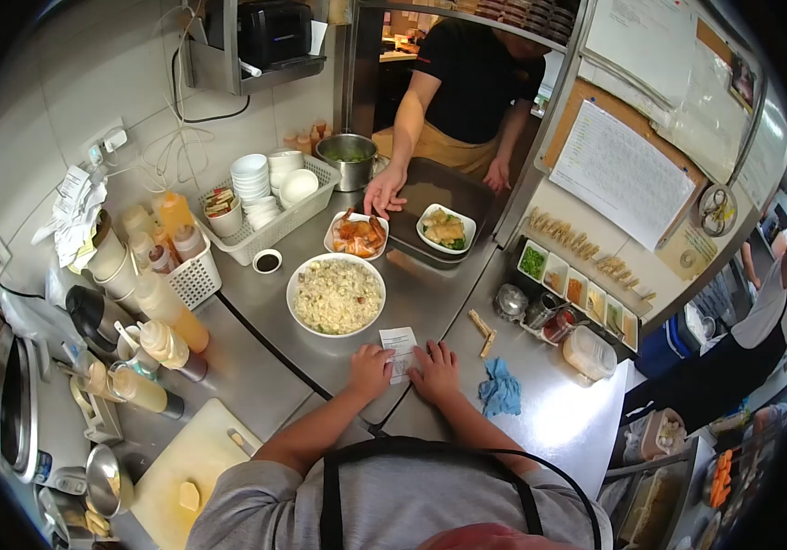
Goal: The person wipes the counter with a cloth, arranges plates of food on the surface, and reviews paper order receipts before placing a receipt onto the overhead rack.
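a small white paper slip [400, 352] lies flat on the steel table [430, 293] at lower centre of the frame, just below a large white bowl of fried rice [336, 294]. the left hand [371, 371] rests palm down at the slip's left edge and the right hand [437, 370] at its right edge; both lie flat with fingers loosely spread, pressing on the table and touching the paper rather than gripping anything.

right of the right hand sits a crumpled blue cloth [501, 389], and above that a pair of short wooden sticks [482, 331]. above the rice bowl, toward upper centre, a plate of prawns [357, 235] stands beside a dark tray [439, 206] carrying a white dish of food [446, 228]. a co-worker's hand [382, 191] reaches down to the prawn plate; that person wears a black top and tan apron.

a small cup of dark sauce [267, 261] stands left of the rice bowl. further left are squeeze bottles [170, 316] and a white basket of stacked bowls [265, 188]. at right of frame a row of garnish compartments [577, 291] lines the table's edge. a cutting board [193, 463] lies at lower left.
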The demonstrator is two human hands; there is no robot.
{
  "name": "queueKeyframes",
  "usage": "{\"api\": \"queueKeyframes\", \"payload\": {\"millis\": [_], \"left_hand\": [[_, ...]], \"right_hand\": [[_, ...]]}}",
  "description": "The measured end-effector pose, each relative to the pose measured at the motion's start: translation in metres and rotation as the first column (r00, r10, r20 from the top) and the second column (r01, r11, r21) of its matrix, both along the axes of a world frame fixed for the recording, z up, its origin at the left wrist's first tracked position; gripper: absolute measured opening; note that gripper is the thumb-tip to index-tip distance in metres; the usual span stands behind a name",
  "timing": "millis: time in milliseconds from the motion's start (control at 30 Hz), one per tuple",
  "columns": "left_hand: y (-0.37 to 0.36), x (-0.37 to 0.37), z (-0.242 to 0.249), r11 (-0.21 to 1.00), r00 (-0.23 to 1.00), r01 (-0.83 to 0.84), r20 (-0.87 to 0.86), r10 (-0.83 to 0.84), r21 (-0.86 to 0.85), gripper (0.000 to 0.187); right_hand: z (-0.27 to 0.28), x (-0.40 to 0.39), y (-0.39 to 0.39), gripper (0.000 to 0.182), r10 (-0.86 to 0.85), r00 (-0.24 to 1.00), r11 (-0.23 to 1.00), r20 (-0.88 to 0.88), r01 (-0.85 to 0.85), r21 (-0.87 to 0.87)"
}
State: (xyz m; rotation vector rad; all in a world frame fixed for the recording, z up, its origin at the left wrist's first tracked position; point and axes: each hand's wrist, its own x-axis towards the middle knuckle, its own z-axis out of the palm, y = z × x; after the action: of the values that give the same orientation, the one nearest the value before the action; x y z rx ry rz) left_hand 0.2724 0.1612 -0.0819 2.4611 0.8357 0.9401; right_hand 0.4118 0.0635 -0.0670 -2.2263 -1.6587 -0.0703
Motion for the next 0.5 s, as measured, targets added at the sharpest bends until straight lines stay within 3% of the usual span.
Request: {"api": "queueKeyframes", "payload": {"millis": [500], "left_hand": [[0.0016,0.0011,-0.0001,1.000,0.999,0.020,0.035,-0.019,-0.014,0.026]], "right_hand": [[0.0005,0.0011,-0.0011,0.048,0.017,1.000,0.999,-0.024,-0.016,0.039]]}}
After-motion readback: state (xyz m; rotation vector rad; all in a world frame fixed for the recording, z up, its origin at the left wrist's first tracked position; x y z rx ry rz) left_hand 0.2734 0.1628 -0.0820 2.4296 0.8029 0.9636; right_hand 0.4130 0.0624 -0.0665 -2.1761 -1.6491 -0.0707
